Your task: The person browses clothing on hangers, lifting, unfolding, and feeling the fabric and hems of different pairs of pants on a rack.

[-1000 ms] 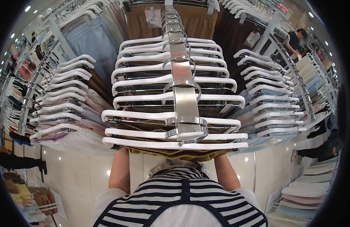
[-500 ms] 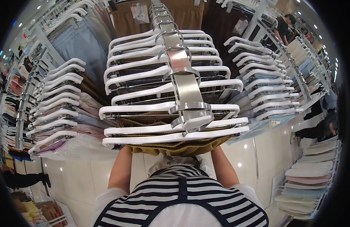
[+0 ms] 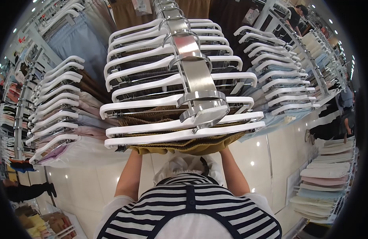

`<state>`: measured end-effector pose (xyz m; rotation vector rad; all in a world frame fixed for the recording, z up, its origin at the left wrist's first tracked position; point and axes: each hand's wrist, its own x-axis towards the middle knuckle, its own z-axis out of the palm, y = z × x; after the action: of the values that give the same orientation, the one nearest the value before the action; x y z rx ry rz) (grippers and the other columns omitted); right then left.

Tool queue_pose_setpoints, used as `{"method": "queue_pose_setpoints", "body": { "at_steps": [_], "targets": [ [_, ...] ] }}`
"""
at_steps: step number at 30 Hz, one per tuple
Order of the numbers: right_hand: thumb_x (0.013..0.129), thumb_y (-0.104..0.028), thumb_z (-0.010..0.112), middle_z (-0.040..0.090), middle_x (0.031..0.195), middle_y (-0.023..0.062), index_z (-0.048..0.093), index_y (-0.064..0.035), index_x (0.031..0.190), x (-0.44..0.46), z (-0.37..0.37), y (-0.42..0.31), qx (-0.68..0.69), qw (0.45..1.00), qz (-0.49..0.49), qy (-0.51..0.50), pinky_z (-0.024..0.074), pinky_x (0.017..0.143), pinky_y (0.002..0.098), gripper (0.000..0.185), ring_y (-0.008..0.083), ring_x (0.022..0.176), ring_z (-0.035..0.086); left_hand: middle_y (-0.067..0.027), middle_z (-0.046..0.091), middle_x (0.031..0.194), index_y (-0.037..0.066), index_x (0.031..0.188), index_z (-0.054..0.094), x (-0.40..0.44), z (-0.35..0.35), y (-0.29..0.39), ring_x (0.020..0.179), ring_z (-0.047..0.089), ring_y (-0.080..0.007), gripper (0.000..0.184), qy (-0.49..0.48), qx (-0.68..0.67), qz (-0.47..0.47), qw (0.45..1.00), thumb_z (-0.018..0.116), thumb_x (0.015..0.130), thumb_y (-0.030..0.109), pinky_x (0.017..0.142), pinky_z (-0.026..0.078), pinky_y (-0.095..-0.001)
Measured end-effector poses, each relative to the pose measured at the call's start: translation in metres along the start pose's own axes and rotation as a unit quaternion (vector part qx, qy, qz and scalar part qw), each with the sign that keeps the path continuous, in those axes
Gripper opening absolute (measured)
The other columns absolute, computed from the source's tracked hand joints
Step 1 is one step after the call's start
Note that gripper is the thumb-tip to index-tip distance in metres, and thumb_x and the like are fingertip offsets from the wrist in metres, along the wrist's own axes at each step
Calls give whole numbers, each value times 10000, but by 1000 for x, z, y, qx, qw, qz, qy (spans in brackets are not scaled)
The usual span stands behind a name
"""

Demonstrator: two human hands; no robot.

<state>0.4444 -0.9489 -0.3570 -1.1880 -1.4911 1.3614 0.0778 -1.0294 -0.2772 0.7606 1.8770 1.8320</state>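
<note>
Mustard-coloured garments with gathered waistbands (image 3: pixel 200 148) hang from white hangers (image 3: pixel 152 140) at the near end of a metal rail (image 3: pixel 198 75). My left forearm (image 3: pixel 129 175) reaches up under the left part of the front garment. Under its right part goes my right forearm (image 3: pixel 235 175). Both hands are hidden by the cloth, so their fingers and any grip do not show. Behind the front hangers, a brown corduroy-like garment (image 3: pixel 148 117) hangs on another white hanger (image 3: pixel 140 105). More hangers with dark garments line the rail farther back.
White hangers with pastel clothes (image 3: pixel 56 103) flank the rail on the left, and more hangers with light blue clothes (image 3: pixel 287 91) on the right. Folded pale garments (image 3: pixel 325 171) are stacked at lower right. A person (image 3: pixel 297 20) stands at the far upper right. The floor (image 3: pixel 251 167) is glossy tile.
The rack and its hangers sit slightly higher in the view. Both forearms are still under the front garment, and the hangers keep their order.
</note>
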Motion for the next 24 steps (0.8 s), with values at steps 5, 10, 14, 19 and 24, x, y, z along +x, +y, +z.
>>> {"method": "queue_pose_setpoints", "body": {
  "at_steps": [5, 10, 14, 19, 24],
  "targets": [
    [843, -280, 493, 388, 1255, 106, 326, -54, 1267, -19, -11, -11, 89, 992, 49, 77, 298, 962, 327, 509, 195, 1158, 363, -154, 464, 1096, -28, 1172, 367, -28, -22, -8, 1005, 466, -224, 382, 26, 50, -24, 998, 411, 901, 238, 856, 376, -312],
    [908, -299, 348, 252, 1308, 122, 212, -12, 1292, -47, 17, -90, 143, 973, -13, 178, 244, 991, 365, 498, 236, 1204, 278, -164, 453, 1128, -34, 1173, 360, -69, -48, -8, 1039, 457, -234, 393, 69, 50, -18, 996, 408, 904, 247, 885, 363, -319],
    [839, -314, 451, 255, 1255, 141, 189, -44, 1271, -68, 33, -95, 39, 976, -130, 170, 251, 968, 402, 574, 255, 1177, 285, -171, 281, 1283, -15, 1285, 200, -99, -55, -35, 1202, 272, -261, 551, -3, 84, 119, 989, 431, 872, 267, 1003, 179, -345],
    [730, -112, 599, 266, 1189, 129, 243, -29, 1199, -74, 44, -94, -83, 975, -156, 137, 264, 933, 378, 595, 240, 1110, 292, -175, 359, 1205, -37, 1219, 312, -115, -33, -10, 1138, 344, -275, 577, -11, 113, 128, 985, 590, 716, 20, 966, 244, -350],
    [738, -116, 637, 272, 1145, 124, 228, -38, 1182, -63, 43, -101, -81, 970, -168, 157, 268, 922, 375, 609, 227, 1074, 303, -143, 503, 1049, -18, 914, 557, -121, -32, 8, 1004, 459, -264, 160, 20, 159, 143, 977, 567, 759, 22, 856, 346, -330]
  ]
}}
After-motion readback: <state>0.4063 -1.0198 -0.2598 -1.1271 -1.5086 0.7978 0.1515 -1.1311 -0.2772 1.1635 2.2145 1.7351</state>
